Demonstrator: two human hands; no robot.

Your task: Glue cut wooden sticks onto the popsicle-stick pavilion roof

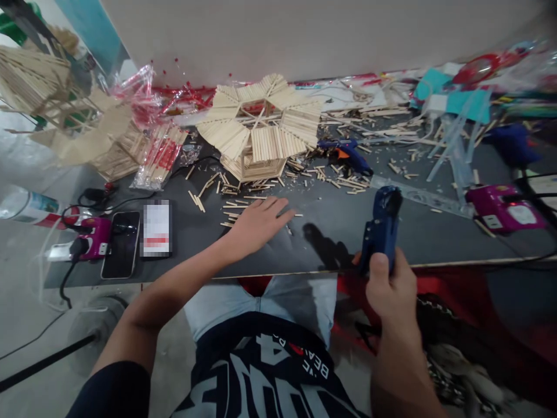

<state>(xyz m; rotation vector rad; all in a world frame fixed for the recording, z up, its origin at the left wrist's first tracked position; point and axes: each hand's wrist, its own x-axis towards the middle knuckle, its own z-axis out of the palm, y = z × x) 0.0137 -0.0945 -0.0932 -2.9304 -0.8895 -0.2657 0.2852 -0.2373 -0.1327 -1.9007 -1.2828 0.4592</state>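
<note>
My left hand (261,223) lies on the dark tabletop (200,238), palm down with fingers stretched out. Short pieces of wooden stick (232,213) lie beside and partly under it. In my right hand (391,284) is a dark blue plier-like tool (379,226), probably a crimping tool, held upright near the table's front edge with its black head upward. Whether its jaws are closed cannot be made out. Beyond my left hand stands a flower-shaped structure of wooden sticks (267,142), with slatted panels around an open middle.
A blue glue gun (354,158) lies among stick scraps, with a clear ruler (422,194) to its right. Purple power strips (507,208) sit at both ends. A phone (120,244), bagged sticks (159,157) and another stick structure (73,116) are on the left.
</note>
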